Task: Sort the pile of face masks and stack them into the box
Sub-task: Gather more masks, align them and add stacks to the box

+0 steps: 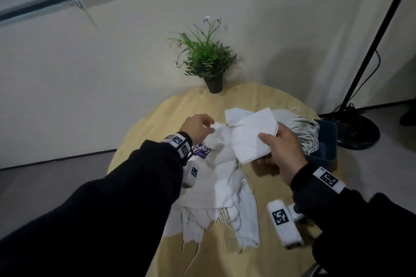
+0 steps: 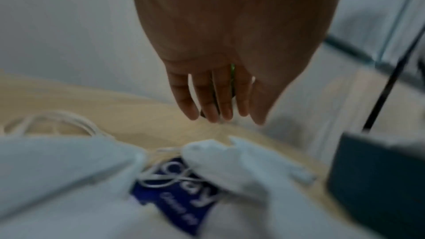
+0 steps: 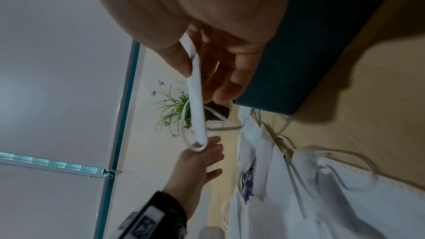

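The face mask (image 1: 252, 135) is a white, folded, flat-pleated piece with a pointed outline, held above the middle of the round table (image 1: 171, 110) and over the pile of masks (image 1: 225, 191). It is pinched at its 4 o'clock corner by the right hand (image 1: 281, 153), thumb on top and fingers beneath, as the right wrist view (image 3: 195, 97) confirms, where the mask is seen edge-on as a thin white strip. Its long axis is seen to run from about 7 o'clock to 1 o'clock in the head view, with the broad face turned upward. The left hand (image 1: 198, 128) is placed at the 9 o'clock end of the mask; in the left wrist view its fingers (image 2: 207, 101) are shown nearly straight and holding nothing, while from the right wrist the fingertips appear to touch the mask's far end and an ear loop, so a pinch cannot be confirmed. The pile is spread from the centre of the table toward 6 o'clock, with loose ear loops trailing and a purple printed label (image 1: 202, 150) partly buried in it. The dark blue box (image 1: 326, 146) stands at the table's 3 o'clock edge, with stacked masks and looped straps (image 1: 304, 132) in it; its near part is hidden by the right hand. The label's lettering is blurred and cannot be read in full. A potted plant (image 1: 207, 58) stands at 12 o'clock.
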